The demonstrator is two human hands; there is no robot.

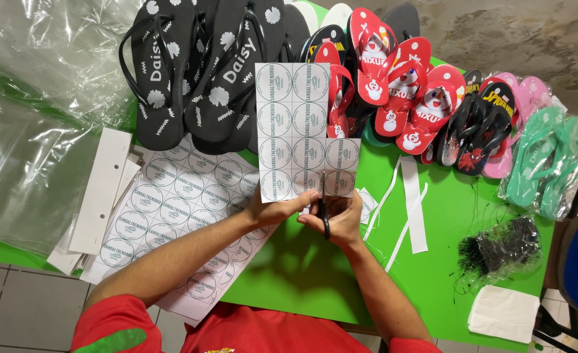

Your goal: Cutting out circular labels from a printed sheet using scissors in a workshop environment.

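My left hand [277,210] pinches the bottom edge of a white sheet of round printed labels [295,124], held upright over the green table [315,268]. My right hand [338,217] grips black-handled scissors [325,219] whose blades meet the sheet's lower edge, between two columns of labels. A two-row section at the sheet's lower right [342,167] sticks out beyond the rest.
A larger label sheet [178,209] lies flat at left beside white card strips [99,193]. Black flip-flops [197,72], red ones [400,78], dark, pink and teal pairs line the far edge. Cut paper strips [414,209], a bag of black ties [501,245], clear plastic bags [27,131].
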